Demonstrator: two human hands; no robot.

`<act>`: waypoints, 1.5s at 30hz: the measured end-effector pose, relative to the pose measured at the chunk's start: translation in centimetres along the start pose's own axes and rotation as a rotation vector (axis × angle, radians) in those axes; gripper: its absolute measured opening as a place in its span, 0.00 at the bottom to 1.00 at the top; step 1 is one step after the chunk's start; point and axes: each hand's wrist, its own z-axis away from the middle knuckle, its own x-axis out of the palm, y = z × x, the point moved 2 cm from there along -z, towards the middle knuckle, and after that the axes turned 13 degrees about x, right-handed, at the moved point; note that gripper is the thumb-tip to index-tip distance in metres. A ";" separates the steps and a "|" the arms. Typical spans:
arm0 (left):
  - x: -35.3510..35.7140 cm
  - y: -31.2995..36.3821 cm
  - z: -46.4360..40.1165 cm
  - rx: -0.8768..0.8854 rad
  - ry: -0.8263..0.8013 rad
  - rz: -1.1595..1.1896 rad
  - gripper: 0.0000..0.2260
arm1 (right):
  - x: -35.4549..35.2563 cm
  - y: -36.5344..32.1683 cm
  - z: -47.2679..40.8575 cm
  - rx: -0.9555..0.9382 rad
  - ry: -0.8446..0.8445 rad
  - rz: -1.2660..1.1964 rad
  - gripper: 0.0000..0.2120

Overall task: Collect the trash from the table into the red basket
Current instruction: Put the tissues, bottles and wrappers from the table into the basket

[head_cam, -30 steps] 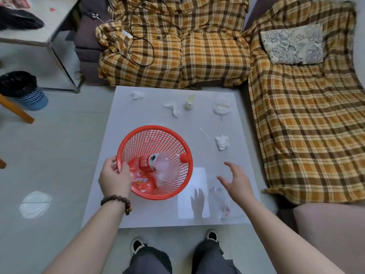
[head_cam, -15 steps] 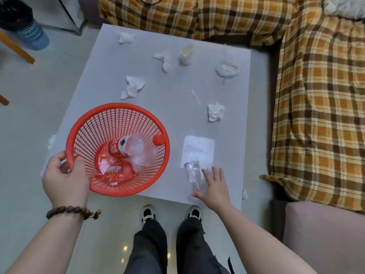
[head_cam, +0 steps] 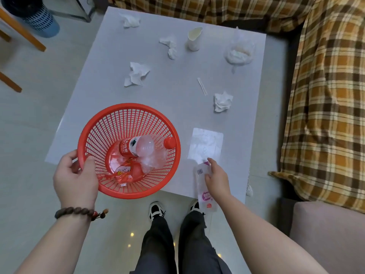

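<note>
My left hand [head_cam: 76, 178] grips the rim of the red basket [head_cam: 98, 125], which hangs over the table's near left corner. Inside lie a plastic bottle [head_cam: 138, 147] with a red cap and a red wrapper [head_cam: 124, 171]. My right hand [head_cam: 216, 177] holds a clear plastic wrapper [head_cam: 204, 191] with a barcode, lifted at the table's near edge. On the grey table [head_cam: 167, 107] lie several crumpled tissues [head_cam: 137, 75], [head_cam: 222, 101], [head_cam: 170, 45], [head_cam: 131, 20], a paper cup [head_cam: 194, 38], a clear plastic bag [head_cam: 239, 51] and a small paper stick [head_cam: 202, 86].
A plaid-covered sofa [head_cam: 325, 95] runs along the right and far sides. A blue bin [head_cam: 33, 14] and wooden chair legs [head_cam: 21, 32] stand at the far left. A bright reflection patch [head_cam: 205, 143] lies on the table. My feet [head_cam: 156, 210] stand below the near edge.
The view dropped and closed in. My right hand closed on the clear wrapper and lifted it off the table's near edge. The basket stayed in my left hand.
</note>
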 end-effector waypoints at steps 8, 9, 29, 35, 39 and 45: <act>-0.3 2.7 0.4 0.046 -0.039 -0.021 0.06 | -5.9 -6.3 3.6 -0.117 0.128 -0.323 0.15; -0.5 3.3 0.4 0.049 -0.038 -0.025 0.06 | -7.4 -7.7 4.4 -0.152 0.163 -0.361 0.14; -1.7 11.6 3.1 0.086 -0.148 0.127 0.05 | -6.1 -23.8 13.9 -0.507 0.056 -0.133 0.09; -2.2 11.0 3.0 0.092 -0.133 0.103 0.05 | -5.9 -24.1 13.7 -0.515 -0.012 0.081 0.11; -2.3 11.0 2.5 0.082 -0.093 0.063 0.05 | -6.9 -24.0 13.7 -0.609 -0.026 0.112 0.23; -3.0 9.9 0.7 0.050 -0.002 0.003 0.04 | -8.5 -24.1 12.5 -0.647 -0.031 0.071 0.28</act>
